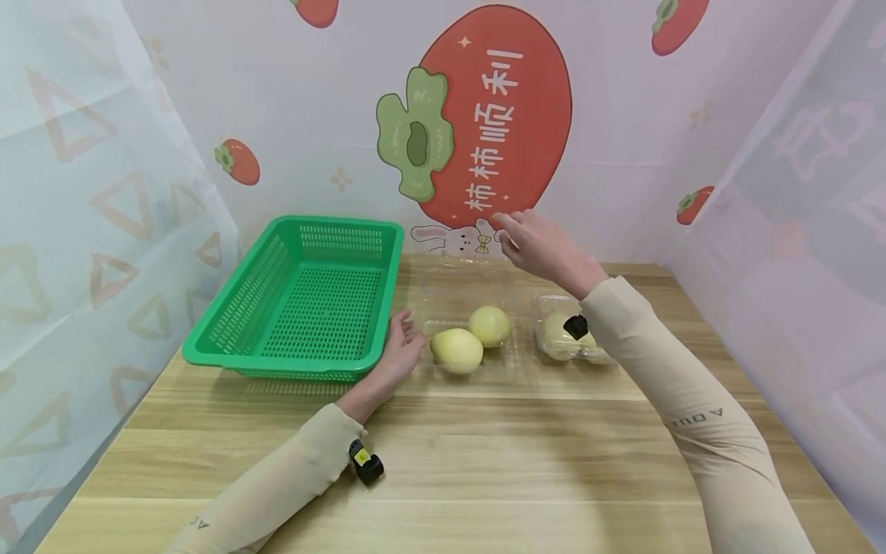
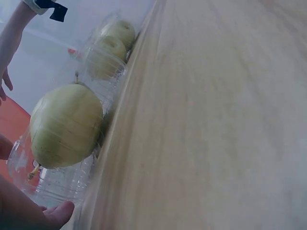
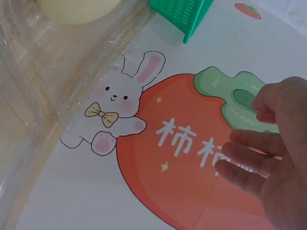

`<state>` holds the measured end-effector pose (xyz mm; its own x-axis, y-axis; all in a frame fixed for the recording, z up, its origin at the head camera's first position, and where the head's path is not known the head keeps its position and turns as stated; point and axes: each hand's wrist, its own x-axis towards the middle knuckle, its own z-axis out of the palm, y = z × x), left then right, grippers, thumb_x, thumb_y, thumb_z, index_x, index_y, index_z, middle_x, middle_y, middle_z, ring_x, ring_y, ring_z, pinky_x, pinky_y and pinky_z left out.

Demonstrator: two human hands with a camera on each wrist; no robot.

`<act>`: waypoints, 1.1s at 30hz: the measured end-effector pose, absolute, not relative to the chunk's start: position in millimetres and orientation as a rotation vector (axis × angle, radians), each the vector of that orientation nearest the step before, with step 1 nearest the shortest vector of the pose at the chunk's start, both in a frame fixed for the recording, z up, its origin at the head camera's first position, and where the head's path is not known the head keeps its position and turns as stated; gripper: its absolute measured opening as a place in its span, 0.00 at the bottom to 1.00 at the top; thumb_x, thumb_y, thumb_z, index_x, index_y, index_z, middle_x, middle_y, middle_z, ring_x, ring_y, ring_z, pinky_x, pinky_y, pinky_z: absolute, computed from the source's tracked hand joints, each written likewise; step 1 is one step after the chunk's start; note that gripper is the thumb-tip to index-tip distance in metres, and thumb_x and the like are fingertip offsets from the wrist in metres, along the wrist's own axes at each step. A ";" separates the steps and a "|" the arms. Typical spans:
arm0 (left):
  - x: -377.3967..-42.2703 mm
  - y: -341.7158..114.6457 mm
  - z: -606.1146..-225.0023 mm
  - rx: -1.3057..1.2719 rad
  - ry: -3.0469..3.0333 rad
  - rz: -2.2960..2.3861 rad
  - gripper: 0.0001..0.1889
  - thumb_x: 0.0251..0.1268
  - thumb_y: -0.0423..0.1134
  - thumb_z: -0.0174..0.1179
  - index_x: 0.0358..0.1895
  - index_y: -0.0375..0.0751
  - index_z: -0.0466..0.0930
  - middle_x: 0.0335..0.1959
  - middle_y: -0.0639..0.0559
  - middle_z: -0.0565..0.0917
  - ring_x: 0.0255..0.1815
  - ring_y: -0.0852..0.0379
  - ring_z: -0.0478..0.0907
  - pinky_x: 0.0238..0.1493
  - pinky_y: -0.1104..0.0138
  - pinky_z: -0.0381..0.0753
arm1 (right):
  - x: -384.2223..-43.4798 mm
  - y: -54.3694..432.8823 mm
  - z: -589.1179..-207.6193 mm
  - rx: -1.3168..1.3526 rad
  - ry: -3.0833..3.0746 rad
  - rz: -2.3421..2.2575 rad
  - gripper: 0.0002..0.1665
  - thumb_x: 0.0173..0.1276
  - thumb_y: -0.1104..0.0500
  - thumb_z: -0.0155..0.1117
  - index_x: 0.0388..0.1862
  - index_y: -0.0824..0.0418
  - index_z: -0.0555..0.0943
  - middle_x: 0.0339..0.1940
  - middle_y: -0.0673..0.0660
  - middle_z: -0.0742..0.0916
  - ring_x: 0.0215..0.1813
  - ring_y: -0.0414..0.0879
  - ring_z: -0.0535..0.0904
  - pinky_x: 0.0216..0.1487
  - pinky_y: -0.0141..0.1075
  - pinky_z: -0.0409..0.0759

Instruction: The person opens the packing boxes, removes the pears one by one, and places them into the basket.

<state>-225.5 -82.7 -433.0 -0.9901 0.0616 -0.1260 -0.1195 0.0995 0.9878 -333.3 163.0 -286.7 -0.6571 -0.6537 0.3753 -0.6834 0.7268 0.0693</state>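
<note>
Two pale yellow pears (image 1: 457,352) lie in a clear plastic clamshell box (image 1: 508,362) whose see-through lid (image 1: 465,278) is folded back toward the wall. My left hand (image 1: 397,350) is at the box's left side, between it and the green basket, with fingers relaxed; in the left wrist view its thumb (image 2: 60,214) lies right by the box's edge. Raised above and behind the lid, my right hand (image 1: 543,248) holds nothing. The right wrist view shows its fingers (image 3: 249,153) loosely bent in front of the printed wall sheet.
A green plastic basket (image 1: 396,254) with slotted sides stands at the left, nothing inside it. To the right sits another clear box (image 1: 554,350) with pears in it, under my right forearm. Printed sheets (image 1: 332,92) hang at the back and both sides of the wooden table (image 1: 484,462).
</note>
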 end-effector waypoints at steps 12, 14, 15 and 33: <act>-218.2 -81.3 -421.2 0.078 2.422 1.843 0.36 0.69 0.35 0.48 0.78 0.45 0.43 0.80 0.38 0.44 0.80 0.40 0.46 0.78 0.45 0.52 | -322.7 164.0 -299.1 1.133 -2.562 0.155 0.23 0.69 0.64 0.57 0.63 0.63 0.73 0.32 0.58 0.84 0.31 0.50 0.77 0.37 0.44 0.79; -217.0 -80.5 -417.7 0.090 2.451 1.819 0.36 0.69 0.35 0.48 0.78 0.46 0.43 0.79 0.37 0.47 0.75 0.40 0.58 0.74 0.46 0.60 | -321.3 164.7 -301.5 1.119 -2.577 0.150 0.23 0.70 0.63 0.57 0.63 0.63 0.74 0.34 0.60 0.84 0.33 0.51 0.78 0.37 0.45 0.80; -216.8 -80.3 -416.2 0.091 2.459 1.811 0.36 0.70 0.36 0.47 0.78 0.46 0.43 0.77 0.37 0.50 0.67 0.40 0.65 0.68 0.47 0.68 | -320.7 164.8 -302.3 1.115 -2.581 0.149 0.23 0.69 0.63 0.57 0.63 0.63 0.74 0.36 0.60 0.85 0.35 0.51 0.79 0.38 0.46 0.81; -211.1 -75.1 -376.9 0.269 2.591 1.741 0.33 0.66 0.37 0.51 0.75 0.46 0.55 0.77 0.44 0.58 0.58 0.47 0.69 0.71 0.45 0.65 | -302.6 157.7 -307.5 1.219 -2.501 0.173 0.19 0.70 0.62 0.58 0.58 0.64 0.77 0.36 0.59 0.86 0.34 0.51 0.80 0.41 0.45 0.82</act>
<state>-211.1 -75.1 -376.9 -0.9852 0.1466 0.0887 0.1375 0.3677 0.9197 -302.6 157.7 -307.5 -0.5670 -0.7391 0.3637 -0.7820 0.6217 0.0441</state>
